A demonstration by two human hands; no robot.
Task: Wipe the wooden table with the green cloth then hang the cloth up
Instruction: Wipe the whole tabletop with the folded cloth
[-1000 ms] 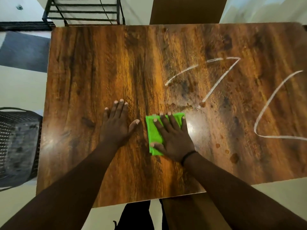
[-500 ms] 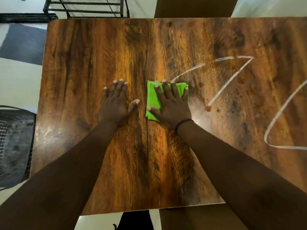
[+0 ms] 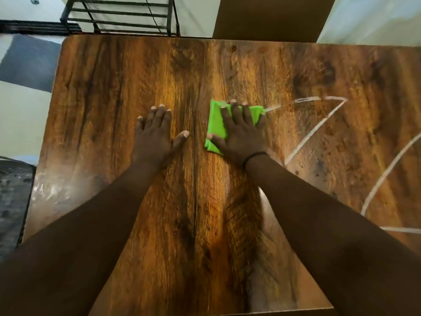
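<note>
A folded green cloth (image 3: 216,124) lies flat near the middle of the wooden table (image 3: 114,87). My right hand (image 3: 241,135) presses down on it with fingers spread, covering most of it; a black band circles that wrist. To the left, my left hand (image 3: 155,135) rests flat on bare wood, fingers apart, holding nothing. White streaks (image 3: 316,128) run across the right side of the table, the nearest one starting at the cloth's right corner.
A black metal rack (image 3: 123,14) stands beyond the table's far edge, with a brown board (image 3: 271,17) to its right. A dark mesh basket (image 3: 13,201) sits on the floor at the table's left side.
My right hand has slid the cloth away from me across the table, up to the end of the white streak. The left hand stays flat in about the same spot.
</note>
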